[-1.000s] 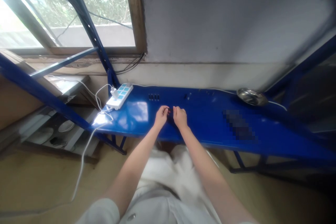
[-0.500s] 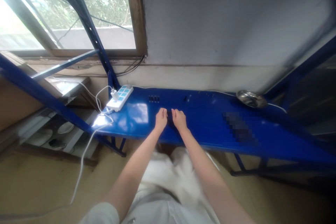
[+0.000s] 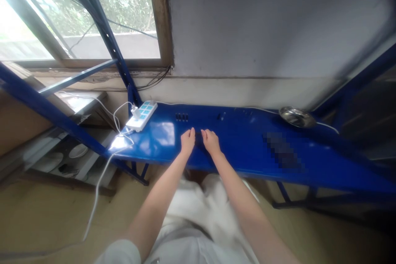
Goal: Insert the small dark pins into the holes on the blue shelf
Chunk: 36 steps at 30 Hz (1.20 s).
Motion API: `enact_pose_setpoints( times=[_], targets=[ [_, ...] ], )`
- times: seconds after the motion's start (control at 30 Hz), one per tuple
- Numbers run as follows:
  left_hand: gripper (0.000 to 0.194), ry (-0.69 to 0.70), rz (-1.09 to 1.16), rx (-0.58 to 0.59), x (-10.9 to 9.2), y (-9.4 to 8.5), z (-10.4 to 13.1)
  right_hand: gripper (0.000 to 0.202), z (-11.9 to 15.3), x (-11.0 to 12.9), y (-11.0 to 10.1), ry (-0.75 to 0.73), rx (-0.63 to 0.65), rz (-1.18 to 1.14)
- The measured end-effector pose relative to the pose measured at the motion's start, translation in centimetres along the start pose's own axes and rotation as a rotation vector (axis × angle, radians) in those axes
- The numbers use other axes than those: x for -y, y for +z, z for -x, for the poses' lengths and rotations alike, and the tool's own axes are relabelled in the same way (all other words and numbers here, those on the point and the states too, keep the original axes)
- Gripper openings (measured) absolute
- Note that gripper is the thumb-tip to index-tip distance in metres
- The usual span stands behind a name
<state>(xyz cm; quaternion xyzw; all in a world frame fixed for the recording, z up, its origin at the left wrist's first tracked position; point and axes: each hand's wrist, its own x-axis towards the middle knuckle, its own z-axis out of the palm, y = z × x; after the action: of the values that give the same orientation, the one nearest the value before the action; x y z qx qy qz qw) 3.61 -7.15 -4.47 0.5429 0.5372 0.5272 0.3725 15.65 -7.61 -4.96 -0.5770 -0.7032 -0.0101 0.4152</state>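
My left hand [image 3: 187,141] is closed, thumb and fingers pressed together, over the middle of the blue table [image 3: 241,144]. A short gap to its right, my right hand [image 3: 211,141] is closed in a similar pinch. Whatever they hold is too small and dark to make out. Just beyond my left hand lies a row of several small dark pieces [image 3: 181,117]. Past my right hand lie another small dark piece [image 3: 218,116] and a tiny pale bit [image 3: 223,116].
A white power strip [image 3: 142,116] with a plug and cable is at the table's left end. A shiny metal dish [image 3: 297,116] sits at the back right, and a pixelated dark object [image 3: 283,151] lies nearer. Blue frame posts [image 3: 107,37] rise at the left.
My left hand has shifted slightly left and my right hand a touch left too. Both stay pinched. The things on the table have not moved.
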Motion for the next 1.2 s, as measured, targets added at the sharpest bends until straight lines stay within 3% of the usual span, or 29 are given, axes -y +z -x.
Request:
enact_pose_setpoints(
  times=[0.27,0.47,0.63,0.77,0.9,1.2],
  targets=[
    [0.047,-0.063,0.090,0.014,-0.5,-0.2,0.2,0.041,0.0,0.1,-0.3,0.026,0.010,-0.088],
    [0.044,-0.056,0.127,-0.061,-0.4,-0.2,0.0,0.035,-0.1,0.1,-0.6,0.148,0.007,-0.263],
    [0.039,-0.056,0.151,-0.141,-0.4,-0.2,-0.1,0.036,-0.3,-0.1,-1.0,0.264,-0.082,-0.285],
    [0.031,-0.025,0.060,0.007,-0.6,-0.3,0.0,0.034,-0.3,-0.2,-1.1,0.269,-0.101,-0.315],
    [0.028,0.000,0.003,0.163,-0.6,-0.3,0.0,0.032,-0.4,-0.1,-0.8,0.180,-0.023,-0.323],
    [0.028,-0.010,0.108,0.070,-0.3,-0.1,-0.3,0.019,-0.4,-0.1,-0.3,0.082,0.253,-0.326]
  ],
)
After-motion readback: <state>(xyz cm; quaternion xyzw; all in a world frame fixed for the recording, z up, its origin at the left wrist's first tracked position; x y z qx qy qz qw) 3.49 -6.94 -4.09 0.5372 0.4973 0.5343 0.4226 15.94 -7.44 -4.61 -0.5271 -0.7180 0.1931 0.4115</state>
